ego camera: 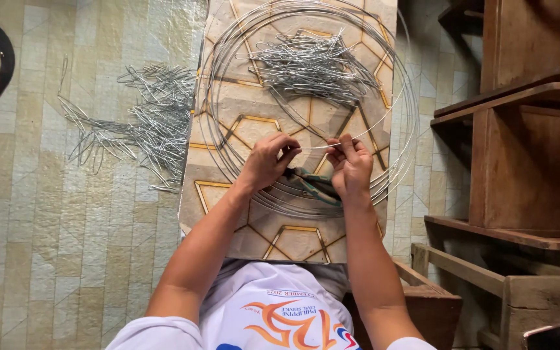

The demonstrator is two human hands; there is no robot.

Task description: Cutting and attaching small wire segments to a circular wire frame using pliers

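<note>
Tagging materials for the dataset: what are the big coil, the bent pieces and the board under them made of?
Coil: thin bare metal wire, silver-grey, shiny, likely steel. Both hands, left and right, pinch a strand of it. Bent pieces: same-looking wire, cut and folded. Board: flat panel with printed stone-and-gold pattern, probably laminate or tile.

Patterned board (228, 194) carries wire coil (396, 149), bent-wire pile (312, 65); floor (46, 246) bears second pile (144, 123).

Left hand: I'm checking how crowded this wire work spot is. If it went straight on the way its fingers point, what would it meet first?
The left hand points right along the short wire piece, so it would likely meet the right hand first, which pinches the other end.
</note>
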